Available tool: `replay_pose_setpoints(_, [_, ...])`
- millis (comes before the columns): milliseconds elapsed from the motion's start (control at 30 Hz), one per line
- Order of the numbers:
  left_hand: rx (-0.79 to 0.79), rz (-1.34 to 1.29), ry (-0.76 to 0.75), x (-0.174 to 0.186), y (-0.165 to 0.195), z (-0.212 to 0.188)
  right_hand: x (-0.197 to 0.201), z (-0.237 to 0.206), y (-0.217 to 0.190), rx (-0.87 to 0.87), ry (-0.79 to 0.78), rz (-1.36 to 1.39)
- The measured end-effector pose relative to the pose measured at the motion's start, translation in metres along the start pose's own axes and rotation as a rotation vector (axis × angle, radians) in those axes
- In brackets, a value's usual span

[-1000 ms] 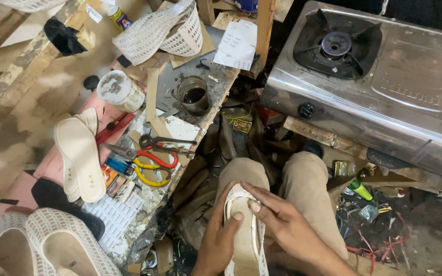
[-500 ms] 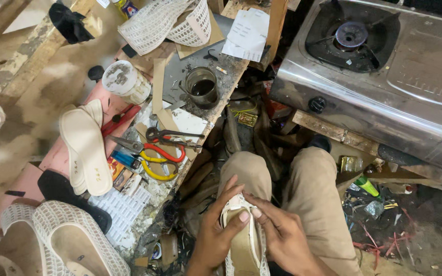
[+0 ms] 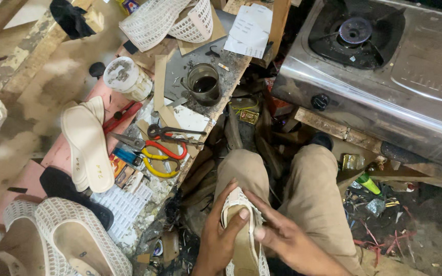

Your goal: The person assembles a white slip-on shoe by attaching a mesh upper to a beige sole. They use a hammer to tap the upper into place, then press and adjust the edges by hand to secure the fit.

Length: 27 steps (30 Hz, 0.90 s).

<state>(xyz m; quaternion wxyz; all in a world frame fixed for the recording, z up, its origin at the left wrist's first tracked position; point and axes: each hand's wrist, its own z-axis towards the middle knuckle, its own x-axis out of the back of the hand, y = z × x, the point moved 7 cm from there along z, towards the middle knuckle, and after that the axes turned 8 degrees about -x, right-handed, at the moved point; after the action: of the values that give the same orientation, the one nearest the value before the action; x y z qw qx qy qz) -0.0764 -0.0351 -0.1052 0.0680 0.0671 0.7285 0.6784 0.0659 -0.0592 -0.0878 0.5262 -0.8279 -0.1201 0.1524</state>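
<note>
A white lattice-sided shoe (image 3: 241, 235) with a tan insole rests on my lap at the bottom centre. My left hand (image 3: 218, 237) wraps around its left side, thumb on the insole. My right hand (image 3: 282, 237) lies across its right edge, fingers pressing on the toe end and rim. Both hands hold the shoe over my beige trousers (image 3: 313, 189).
A worktable (image 3: 180, 56) to the left carries a dark glue can (image 3: 204, 83), a white cup (image 3: 125, 76), pliers and scissors (image 3: 162, 148), cream insoles (image 3: 85, 145) and white lattice shoes (image 3: 70, 243). A steel gas stove (image 3: 384, 61) stands at the upper right. Scraps litter the floor.
The view has shifted, so the table and stove sit higher and closer in frame. My hands have slid slightly along the shoe, still holding it on my lap.
</note>
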Motion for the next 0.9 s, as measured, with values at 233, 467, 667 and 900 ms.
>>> replay_pose_setpoints(233, [0.121, -0.257, -0.123, -0.008, -0.008, -0.005, 0.003, 0.002, -0.006, 0.069, 0.0, -0.036])
replay_pose_setpoints(467, [-0.062, -0.215, -0.268, -0.026, 0.006, -0.015, 0.024, 0.01, -0.006, 0.113, 0.024, -0.032])
replay_pose_setpoints(667, [0.084, -0.071, -0.255, -0.021, 0.007, -0.012, 0.023, 0.012, -0.003, 0.114, 0.141, -0.041])
replay_pose_setpoints(900, [-0.002, -0.033, -0.2, -0.024, 0.011, -0.008, 0.03, -0.001, -0.001, 0.139, 0.217, -0.141])
